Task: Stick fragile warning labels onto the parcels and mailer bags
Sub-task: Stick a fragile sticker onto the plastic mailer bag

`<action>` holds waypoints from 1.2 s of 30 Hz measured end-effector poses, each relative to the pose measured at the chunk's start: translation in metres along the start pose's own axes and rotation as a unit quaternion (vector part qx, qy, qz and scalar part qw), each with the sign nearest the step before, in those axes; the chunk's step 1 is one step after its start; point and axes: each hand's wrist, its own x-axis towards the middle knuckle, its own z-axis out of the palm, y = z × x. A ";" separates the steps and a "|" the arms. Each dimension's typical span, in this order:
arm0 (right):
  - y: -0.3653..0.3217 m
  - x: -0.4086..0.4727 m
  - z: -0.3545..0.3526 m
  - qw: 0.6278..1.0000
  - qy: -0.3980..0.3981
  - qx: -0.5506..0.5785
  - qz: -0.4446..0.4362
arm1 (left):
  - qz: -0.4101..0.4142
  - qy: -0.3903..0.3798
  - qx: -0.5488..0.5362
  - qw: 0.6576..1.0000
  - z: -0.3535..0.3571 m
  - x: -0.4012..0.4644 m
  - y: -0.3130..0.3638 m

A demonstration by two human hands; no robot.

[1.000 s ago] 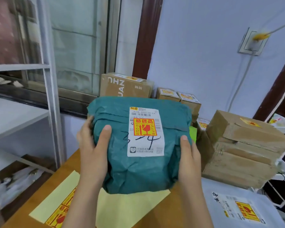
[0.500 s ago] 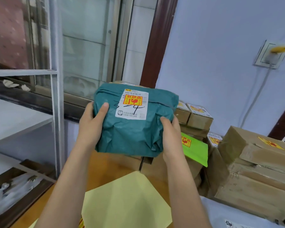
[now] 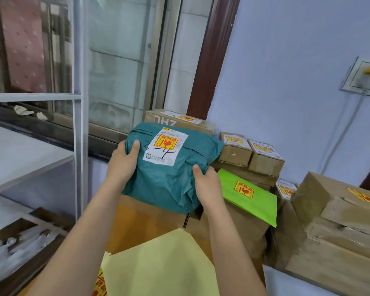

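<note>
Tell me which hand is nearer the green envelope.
Right. The right hand grips the teal mailer bag beside the green envelope; the left hand holds the bag's far side.

Both arms reach forward, left hand (image 3: pixel 122 163) and right hand (image 3: pixel 205 186) curled in a grip.

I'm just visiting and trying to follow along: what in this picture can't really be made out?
All in the head view:
- Small print on the white shipping label of the teal bag: too small and blurred.
- Fingers of the left hand and right hand: mostly hidden behind the bag; only thumbs show.
- Box under the bag: top covered by the bag.
- Sticker sheet: cut off by the bottom edge, partly under yellow paper.
</note>
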 end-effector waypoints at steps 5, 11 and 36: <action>-0.001 0.005 0.002 0.998 0.026 -0.056 -0.004 | -0.041 -0.007 -0.037 0.998 0.003 0.009 0.006; -0.007 -0.014 -0.001 0.990 0.095 -0.082 -0.062 | 0.045 0.106 0.000 0.993 -0.006 -0.016 0.002; 0.044 -0.035 0.040 0.903 0.121 -0.308 -0.273 | 0.070 0.027 -0.104 0.992 0.031 -0.075 -0.029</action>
